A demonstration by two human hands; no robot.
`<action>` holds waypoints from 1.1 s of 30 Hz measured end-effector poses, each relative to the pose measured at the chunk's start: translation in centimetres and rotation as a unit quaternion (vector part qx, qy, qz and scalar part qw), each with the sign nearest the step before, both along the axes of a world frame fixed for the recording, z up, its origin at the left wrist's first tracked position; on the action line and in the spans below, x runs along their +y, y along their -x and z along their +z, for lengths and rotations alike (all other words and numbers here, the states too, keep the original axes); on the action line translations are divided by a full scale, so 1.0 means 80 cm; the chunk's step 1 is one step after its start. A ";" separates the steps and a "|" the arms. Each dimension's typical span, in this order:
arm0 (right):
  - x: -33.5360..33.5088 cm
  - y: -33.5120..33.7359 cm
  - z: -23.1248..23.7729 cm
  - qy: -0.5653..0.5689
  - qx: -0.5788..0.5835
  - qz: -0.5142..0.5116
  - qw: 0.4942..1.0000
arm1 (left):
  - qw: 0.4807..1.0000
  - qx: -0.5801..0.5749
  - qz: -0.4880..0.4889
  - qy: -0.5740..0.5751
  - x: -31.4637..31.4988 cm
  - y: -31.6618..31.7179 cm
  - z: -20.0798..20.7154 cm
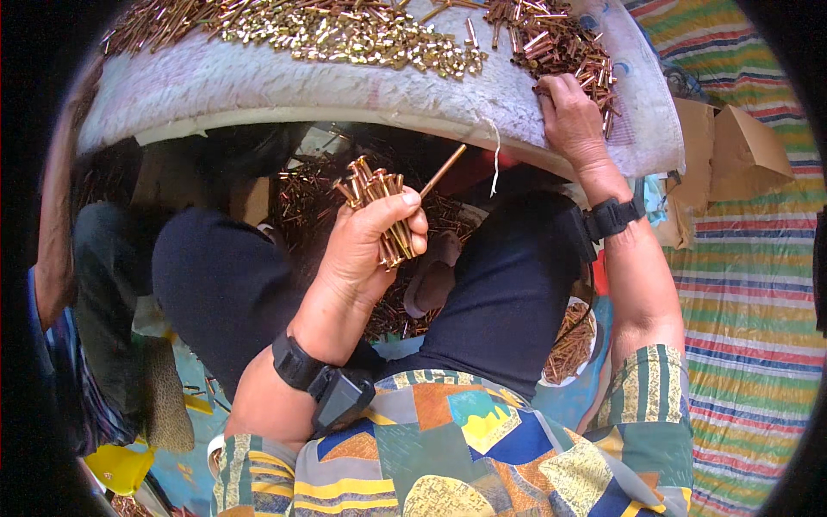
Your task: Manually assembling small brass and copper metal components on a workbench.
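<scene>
Clutching a bundle of copper-coloured fasteners (369, 185) in the left hand (366, 231), wrapped tight in curled fingers (419, 233), above the gap between the knees (220, 263); and now dipping the right hand (571, 121), bent-fingered, at a coppery pile (590, 71) on the padded surface (258, 82)—can't tell if gripping any!

The table (207, 95) wears a pale, quilted-looking cloth, bare along its near edge, with long copper screws (164, 30) massed at far left, a band of small bright gold pieces (345, 39) in the middle and a reddish-copper heap (547, 39) at right. White string (496, 159) hangs over the rim. Below, a striped sheet (749, 302) spreads over the ground at right, an open carton (745, 155) at its edge.
</scene>
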State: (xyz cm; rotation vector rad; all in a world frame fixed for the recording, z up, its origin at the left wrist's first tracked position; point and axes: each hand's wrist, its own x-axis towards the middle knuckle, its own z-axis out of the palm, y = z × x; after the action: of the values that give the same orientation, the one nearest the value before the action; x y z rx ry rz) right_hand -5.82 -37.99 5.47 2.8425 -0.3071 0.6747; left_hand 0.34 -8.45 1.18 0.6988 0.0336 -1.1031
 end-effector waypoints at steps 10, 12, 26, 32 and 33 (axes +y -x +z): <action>0.013 -0.002 0.008 -0.052 0.037 0.030 0.997 | 1.000 0.027 0.012 0.010 0.004 -0.003 0.000; 0.020 0.000 0.014 -0.041 0.029 0.003 0.999 | 0.999 0.027 0.022 0.010 0.007 -0.004 -0.002; 0.031 0.000 0.011 -0.098 -0.010 0.051 0.994 | 1.000 0.018 0.007 0.005 0.001 -0.003 -0.001; 0.020 0.007 0.036 -0.047 0.004 0.053 0.997 | 1.000 0.021 0.014 0.018 0.004 -0.006 -0.005; 0.015 0.008 0.034 -0.046 0.005 0.054 0.997 | 1.000 0.019 0.011 0.022 0.004 -0.005 -0.004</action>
State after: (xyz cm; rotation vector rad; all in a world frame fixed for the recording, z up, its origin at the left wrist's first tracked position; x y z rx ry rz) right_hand -6.50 -36.80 8.16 2.9668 -0.1884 0.6830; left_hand 0.78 -8.17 0.89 0.6374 0.0490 -1.0921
